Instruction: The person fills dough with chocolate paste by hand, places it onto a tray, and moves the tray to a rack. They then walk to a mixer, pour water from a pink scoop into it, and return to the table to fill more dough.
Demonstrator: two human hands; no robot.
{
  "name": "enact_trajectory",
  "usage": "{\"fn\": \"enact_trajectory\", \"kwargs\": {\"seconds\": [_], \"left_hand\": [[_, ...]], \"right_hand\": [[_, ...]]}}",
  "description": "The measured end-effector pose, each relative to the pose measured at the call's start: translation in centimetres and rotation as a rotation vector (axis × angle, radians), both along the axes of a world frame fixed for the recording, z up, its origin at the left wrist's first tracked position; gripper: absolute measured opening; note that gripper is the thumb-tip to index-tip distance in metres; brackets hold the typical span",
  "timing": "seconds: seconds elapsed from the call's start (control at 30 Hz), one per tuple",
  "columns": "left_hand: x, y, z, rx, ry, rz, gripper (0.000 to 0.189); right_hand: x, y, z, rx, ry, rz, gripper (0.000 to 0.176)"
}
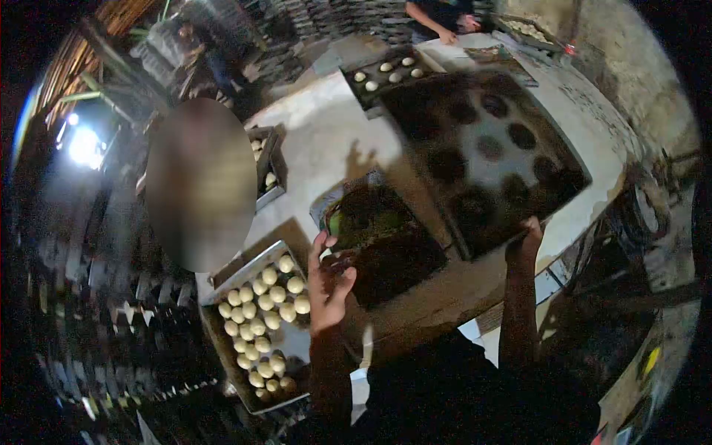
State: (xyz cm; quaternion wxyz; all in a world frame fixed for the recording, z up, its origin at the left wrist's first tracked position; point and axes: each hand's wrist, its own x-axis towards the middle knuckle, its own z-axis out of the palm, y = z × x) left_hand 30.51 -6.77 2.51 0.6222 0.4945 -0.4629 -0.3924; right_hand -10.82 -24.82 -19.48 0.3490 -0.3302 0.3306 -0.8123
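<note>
My right hand [528, 231] grips the near edge of a large dark baking tray [489, 148] marked with round dark spots. The tray is tilted over the table and carries no dough. My left hand [328, 285] is raised with its fingers apart and nothing in it, beside a dark rectangular tray or box [393, 259] with something green at its left end. To the left of this hand, a metal tray [297, 345] holds several round dough balls [265, 302].
On the pale table [311, 119] stand a dark tray with several dough balls [395, 77] and a smaller tray [273, 194] at the left. A person's hand [447, 35] shows at the far edge. Another person [200, 185], blurred, stands at the left.
</note>
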Motion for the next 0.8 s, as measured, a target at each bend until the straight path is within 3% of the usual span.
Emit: {"fn": "enact_trajectory", "kwargs": {"seconds": [0.1, 0.13, 0.23, 0.33, 0.4, 0.5, 0.57, 0.6, 0.63, 0.7, 0.77, 0.8], "left_hand": [[1.7, -0.3, -2.2, -0.051, -0.173, 0.037, 0.064], [1.8, 0.3, -2.1, 0.046, -0.127, 0.095, 0.058], [3.8, 0.7, -2.6, 0.003, -0.256, 0.163, 0.058], [3.8, 1.1, -3.6, 0.068, -0.216, 0.319, 0.048], [3.1, 2.6, -5.0, 0.199, -0.123, 0.463, 0.036], [2.4, 4.4, -8.6, 0.291, -0.528, 0.512, 0.035], [3.8, 6.3, -11.8, 0.243, -0.664, 0.562, 0.028], [3.8, 6.1, -10.1, 0.425, -0.718, 0.653, 0.018], [5.6, 7.7, -13.3, 0.512, -0.784, 0.77, 0.014], [7.9, 8.5, -14.2, 0.582, -0.892, 0.937, 0.016], [11.6, 10.1, -17.6, 0.622, -1.113, 1.0, 0.029], [13.5, 11.6, -19.8, 0.782, -1.171, 0.942, 0.041]], "right_hand": [[-0.4, -4.3, 1.8, 0.075, 0.023, -0.158, 0.067], [-0.1, -4.8, 2.9, 0.114, -0.034, -0.14, 0.073], [-3.6, -9.5, -3.9, 0.239, 0.048, -0.215, 0.068], [-1.5, -11.4, -3.7, 0.304, 0.116, -0.364, 0.065], [0.8, -11.1, -1.4, 0.419, -0.023, -0.217, 0.066], [0.6, -11.8, -3.1, 0.45, 0.145, -0.201, 0.064], [0.2, -12.3, -3.7, 0.445, 0.239, -0.192, 0.063], [0.2, -12.3, -3.7, 0.439, 0.283, -0.189, 0.063], [-0.1, -12.6, -3.6, 0.432, 0.321, -0.183, 0.062], [-0.7, -12.8, -3.1, 0.415, 0.404, -0.184, 0.062], [-1.4, -12.6, -2.6, 0.398, 0.497, -0.195, 0.061], [-2.0, -12.5, -2.5, 0.389, 0.553, -0.211, 0.061]]}}
